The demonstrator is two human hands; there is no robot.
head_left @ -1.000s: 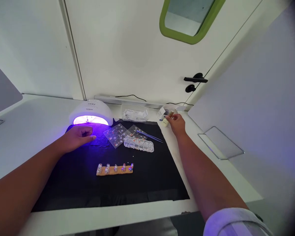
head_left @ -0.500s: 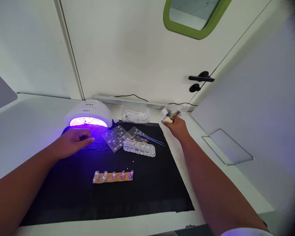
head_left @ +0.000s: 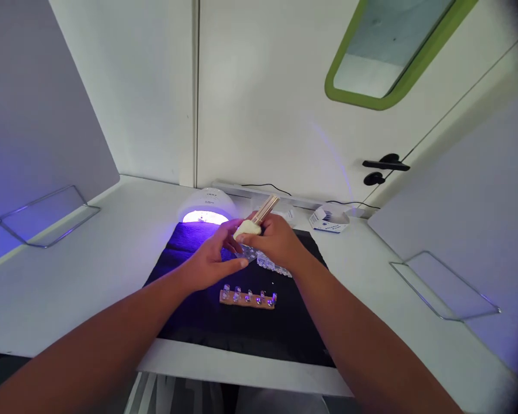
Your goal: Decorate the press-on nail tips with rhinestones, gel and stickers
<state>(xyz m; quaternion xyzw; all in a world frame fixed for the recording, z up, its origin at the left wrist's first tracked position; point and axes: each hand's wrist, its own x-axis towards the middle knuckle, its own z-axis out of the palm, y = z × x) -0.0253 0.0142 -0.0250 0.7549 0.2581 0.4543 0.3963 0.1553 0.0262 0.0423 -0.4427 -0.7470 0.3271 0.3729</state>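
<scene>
A small cream-bodied bottle (head_left: 248, 229) with a slim gold cap (head_left: 266, 208) is held above the black mat (head_left: 185, 299), at the twelve o'clock side of the wooden strip of nail tips (head_left: 247, 298). The right hand (head_left: 276, 241) is wrapped around the bottle's body, its fingers closed on it. The left hand (head_left: 209, 261) is brought up against the bottle from nine o'clock, fingers curled and touching its lower side; whether they actually pinch it cannot be told.

The lit UV nail lamp (head_left: 206, 206) sits at twelve o'clock beyond the hands, and a small white box (head_left: 328, 219) lies on the white desk (head_left: 112, 241) at two o'clock. A clear compartment tray of nail gems (head_left: 273, 265) is partly hidden beneath the right wrist.

Since the bottle is held tilted directly over the gem tray and the nail tips, liquid could be dripped onto them if the cap were loosened in this position. The tray could also be nudged by the right wrist and its gems scattered.
</scene>
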